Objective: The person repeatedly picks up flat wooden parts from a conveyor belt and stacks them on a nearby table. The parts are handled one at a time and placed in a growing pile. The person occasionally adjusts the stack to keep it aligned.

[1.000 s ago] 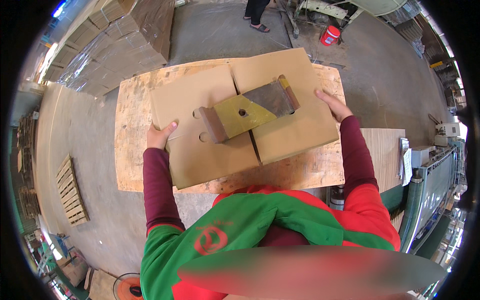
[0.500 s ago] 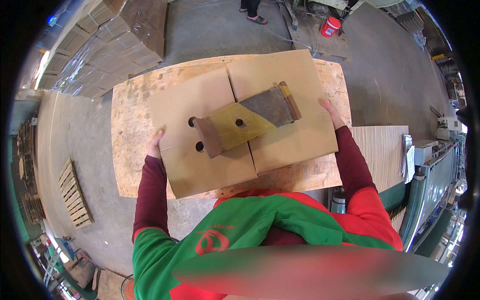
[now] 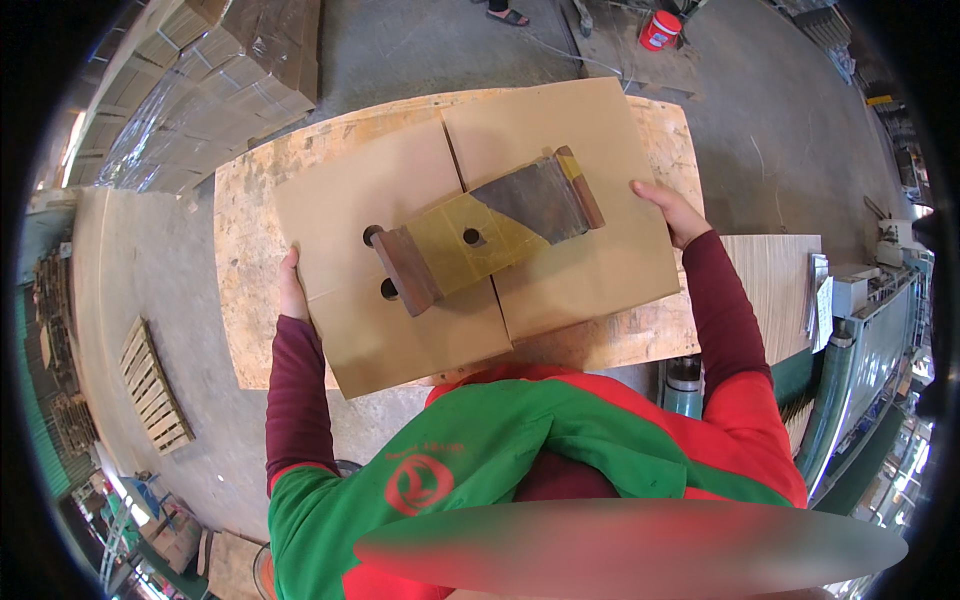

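Note:
A brown cardboard box (image 3: 560, 300) lies turned at a slant over the worktable, its two top flaps parted by a narrow gap. My left hand (image 3: 292, 285) is closed on its left edge, the thumb along the side and the other fingers hidden. At the right edge my right hand (image 3: 676, 211) grips the box, thumb on the top and fingers out of sight. On the flaps rests a long block-like piece (image 3: 490, 225) with raised brown end bars, wrapped partly in yellow tape and dark grey in part. Round holes show in the cardboard beside it and in the piece itself.
Under the box is a worn plywood worktable (image 3: 245, 225). Film-wrapped cartons (image 3: 210, 90) stand at the far left, a wooden pallet (image 3: 153, 385) on the floor left. A stack of boards (image 3: 770, 290) adjoins the right side. Farther off are a red bucket (image 3: 660, 30) and another person's foot (image 3: 508, 16).
The view has shifted slightly. My left hand sits farther up along the box edge, and my right thumb reaches more over the top. The block-like piece stays on the flaps.

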